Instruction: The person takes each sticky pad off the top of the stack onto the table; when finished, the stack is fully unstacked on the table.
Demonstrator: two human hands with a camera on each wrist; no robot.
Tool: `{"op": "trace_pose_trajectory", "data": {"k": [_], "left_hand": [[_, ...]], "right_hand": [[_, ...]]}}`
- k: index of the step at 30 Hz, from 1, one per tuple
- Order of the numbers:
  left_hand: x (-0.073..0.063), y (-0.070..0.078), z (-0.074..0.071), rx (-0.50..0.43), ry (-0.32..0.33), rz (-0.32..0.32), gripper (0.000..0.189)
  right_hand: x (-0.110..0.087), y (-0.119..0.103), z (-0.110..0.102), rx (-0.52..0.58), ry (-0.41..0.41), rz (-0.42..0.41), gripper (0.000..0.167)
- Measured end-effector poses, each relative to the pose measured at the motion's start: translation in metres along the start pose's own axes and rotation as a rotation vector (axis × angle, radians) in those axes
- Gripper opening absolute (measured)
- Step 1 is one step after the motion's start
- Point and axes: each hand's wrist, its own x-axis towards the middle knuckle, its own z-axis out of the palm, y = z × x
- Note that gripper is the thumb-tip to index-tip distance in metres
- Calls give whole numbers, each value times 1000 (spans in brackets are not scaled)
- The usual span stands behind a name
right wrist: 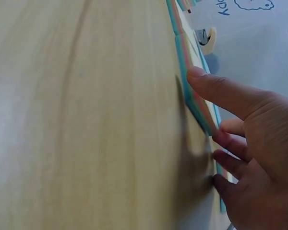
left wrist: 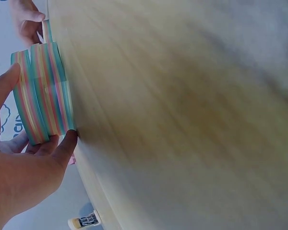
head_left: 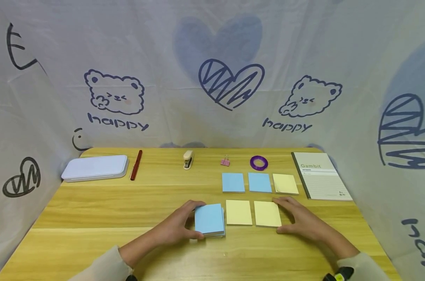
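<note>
My left hand (head_left: 176, 227) grips a stack of sticky note pads (head_left: 209, 218) by its left side, thumb at the near edge and fingers at the far edge. The top pad is blue and sits slightly askew on the one beneath. In the left wrist view the stack (left wrist: 43, 93) shows edges striped in teal, pink and yellow. My right hand (head_left: 303, 220) holds the right end of a yellow sticky note pad (head_left: 267, 214) between thumb and fingers, the pad flat on the table. Between the two lies another yellow pad (head_left: 238, 212).
Behind them lie two blue pads (head_left: 233, 182) (head_left: 259, 182) and a yellow pad (head_left: 285, 184). Farther back are a white case (head_left: 95, 168), a dark red pen (head_left: 136, 165), a stapler (head_left: 188, 159), a pink binder clip (head_left: 225, 160), a purple tape roll (head_left: 252, 166) and a notebook (head_left: 321, 177).
</note>
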Motion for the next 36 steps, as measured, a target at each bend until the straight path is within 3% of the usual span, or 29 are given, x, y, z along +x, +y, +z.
{"op": "trace_pose_trajectory", "data": {"k": [12,21,27,36], "left_hand": [[-2,1,2,8,9,5,85],[-2,0,5,-2,11,1,96],[-1,-2,5,-9,25,14,87],[-1,-3,4,-29,-7,48,87]], "right_hand": [[16,-39,0,-13,2,-93,95],[42,-79,20,94,-76,-178,92],[57,-104,36,118,-110,-199,92],[69,-128,62,163,-130,-208,94]]}}
